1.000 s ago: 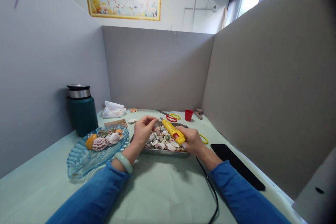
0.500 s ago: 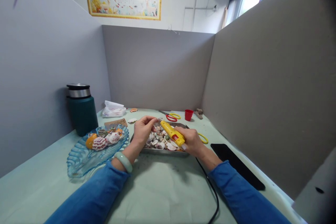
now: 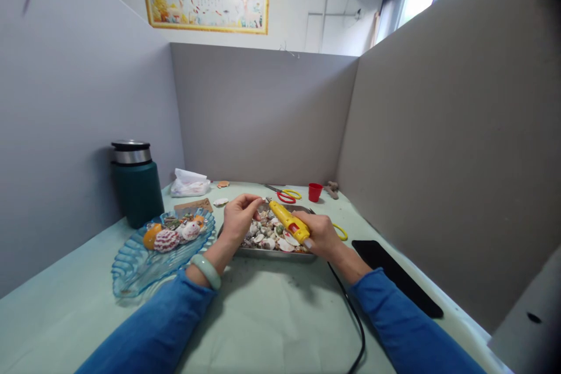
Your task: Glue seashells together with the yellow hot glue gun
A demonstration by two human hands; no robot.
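My right hand (image 3: 321, 235) is wrapped round a yellow glue gun (image 3: 289, 222), its nozzle pointing up and left toward my other hand. A black cord (image 3: 354, 310) trails from it down the table. Thumb and fingertips of my left hand (image 3: 241, 216) pinch together by the nozzle; whatever is between them is too small to make out. Both hands hover over a metal tray (image 3: 272, 255) full of small seashells (image 3: 268, 239). To the left, a blue glass dish (image 3: 144, 272) bears striped and orange shells (image 3: 167, 240).
A dark green flask (image 3: 137, 193) stands at the left wall, near a white tissue pack (image 3: 190, 183). Scissors (image 3: 287, 196), a red cup (image 3: 314, 192) and a piece of driftwood (image 3: 332, 189) lie at the back. A black flat slab (image 3: 397, 277) rests on the right.
The glue gun has shifted very slightly to the right, its nozzle a little away from my left fingertips. My left hand has hardly moved.
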